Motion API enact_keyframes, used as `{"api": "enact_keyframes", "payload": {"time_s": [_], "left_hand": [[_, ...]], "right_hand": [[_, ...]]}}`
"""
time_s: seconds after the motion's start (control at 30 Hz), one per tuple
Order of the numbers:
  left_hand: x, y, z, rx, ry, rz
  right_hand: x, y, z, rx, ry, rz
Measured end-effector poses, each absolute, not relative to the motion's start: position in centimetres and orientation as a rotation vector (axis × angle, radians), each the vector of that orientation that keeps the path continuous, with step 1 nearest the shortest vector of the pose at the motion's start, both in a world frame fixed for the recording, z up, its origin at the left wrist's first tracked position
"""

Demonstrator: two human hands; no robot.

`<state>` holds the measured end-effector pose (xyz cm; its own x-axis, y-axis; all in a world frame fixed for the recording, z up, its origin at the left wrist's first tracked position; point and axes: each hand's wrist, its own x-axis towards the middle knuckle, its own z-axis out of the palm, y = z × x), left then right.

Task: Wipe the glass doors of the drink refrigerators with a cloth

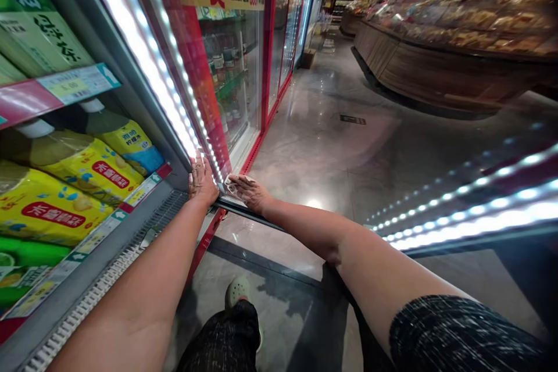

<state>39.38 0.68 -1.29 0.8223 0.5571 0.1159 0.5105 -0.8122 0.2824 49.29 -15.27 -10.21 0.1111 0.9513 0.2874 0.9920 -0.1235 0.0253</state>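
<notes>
My left hand (201, 179) grips the lit frame of the drinks cooler (143, 58) near its bottom corner, fingers curled round the edge. My right hand (249, 190) presses a small white cloth (233, 186) against the lower corner of the open glass door (457, 197), fingers lying over the cloth. The two hands are a short way apart, either side of the LED strip. Yellow-labelled bottles (74, 168) lie on the shelf just left of my left hand.
A price-tag rail (131, 200) and a metal grille (100, 285) run along the cooler's front. More red-framed cooler doors (270, 40) line the left of the aisle. A curved wooden snack counter (436, 64) stands at the right. My shoe (238, 290) is on the tiled floor.
</notes>
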Motion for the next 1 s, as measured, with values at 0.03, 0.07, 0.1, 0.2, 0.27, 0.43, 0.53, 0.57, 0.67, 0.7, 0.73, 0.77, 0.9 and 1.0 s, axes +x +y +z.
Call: {"api": "enact_keyframes", "payload": {"time_s": [0.03,0.07,0.1,0.2,0.27,0.43,0.53,0.57,0.67,0.7,0.73,0.77,0.9,1.0], "left_hand": [[39.3,0.6,-1.1,2.797,0.842,0.244],[39.2,0.6,-0.9,2.822,0.852,0.209],[39.2,0.6,-0.8,2.841,0.859,0.18],[39.0,0.6,-0.5,2.867,0.865,0.129],[39.1,0.5,-0.4,2.861,0.868,0.129],[39.3,0.3,-0.1,2.848,0.884,0.107],[39.3,0.4,-0.2,2.863,0.881,0.084],[39.4,0.5,-0.3,2.867,0.874,0.085],[39.5,0.4,-0.6,2.838,0.859,0.138],[39.6,0.4,-0.7,2.82,0.855,0.167],[39.7,0.4,-0.9,2.803,0.852,0.196],[39.7,0.4,-1.0,2.793,0.846,0.217],[39.8,0.8,-1.3,2.786,0.816,0.223],[39.7,1.0,-1.6,2.759,0.776,0.272]], "right_hand": [[49.3,-15.8,-10.8,-2.213,-1.966,-0.333],[49.2,-16.3,-11.3,-2.216,-1.973,-0.322],[49.3,-16.7,-11.7,-2.215,-1.98,-0.317],[49.6,-17.3,-11.5,-2.192,-1.989,-0.339],[49.9,-17.4,-11.1,-2.172,-1.991,-0.385],[49.9,-19.5,-12.5,-2.193,-2.006,-0.45],[49.4,-21.0,-14.0,-2.222,-1.999,-0.434],[49.3,-21.3,-14.1,-2.225,-1.994,-0.437],[49.4,-21.6,-13.6,-2.221,-1.967,-0.471],[49.5,-21.8,-13.4,-2.217,-1.957,-0.486],[49.5,-22.0,-13.2,-2.211,-1.95,-0.5],[49.5,-22.3,-13.2,-2.205,-1.948,-0.51],[49.0,-23.8,-14.3,-2.204,-1.949,-0.518],[48.7,-24.4,-14.3,-2.209,-1.939,-0.526]]}}
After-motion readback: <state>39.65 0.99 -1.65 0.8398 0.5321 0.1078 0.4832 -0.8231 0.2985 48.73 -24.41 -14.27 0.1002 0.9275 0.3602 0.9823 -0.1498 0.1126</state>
